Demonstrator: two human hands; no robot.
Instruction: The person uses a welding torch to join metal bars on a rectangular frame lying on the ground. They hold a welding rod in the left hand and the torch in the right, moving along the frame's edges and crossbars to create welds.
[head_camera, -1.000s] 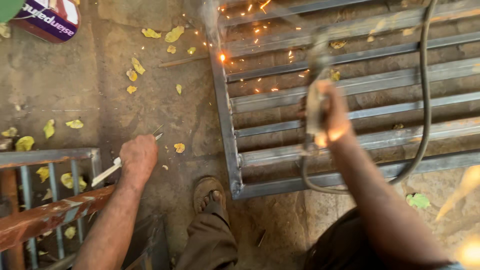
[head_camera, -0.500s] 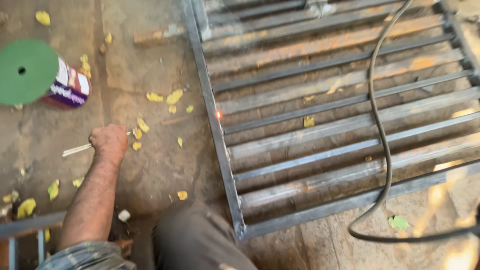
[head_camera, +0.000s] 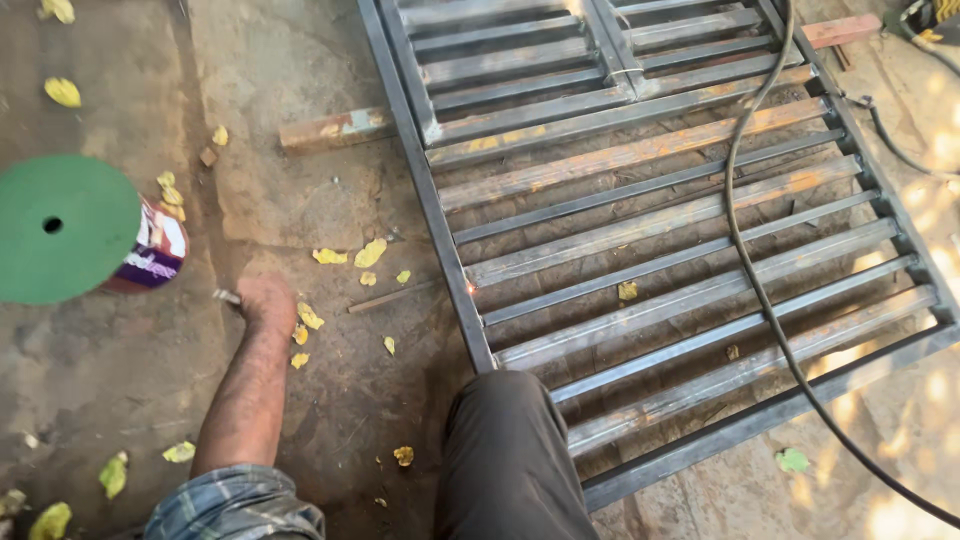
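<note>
My left hand (head_camera: 263, 301) rests as a fist on the dirt floor, closed around a thin pale stick-like object (head_camera: 226, 296) whose tip pokes out to the left. A steel grille frame (head_camera: 640, 230) of rusty flat bars lies flat on the ground to the right of that hand. A small glowing spot (head_camera: 471, 288) shows on the frame's left rail. A black cable (head_camera: 760, 290) runs across the bars toward the lower right. My knee in dark trousers (head_camera: 505, 450) is at the bottom centre. My right hand is out of view.
A green disc (head_camera: 62, 228) sits on top of a can (head_camera: 155, 255) at the left. A short rusty bar (head_camera: 335, 128) lies by the frame's upper left. Yellow leaves (head_camera: 345, 255) are scattered on the dirt. Another cable (head_camera: 890, 140) lies at the upper right.
The view has swung left and back from the grille. My right hand with the welding holder has left the view and the sparks have died to one glowing spot. My left fist stays on the ground.
</note>
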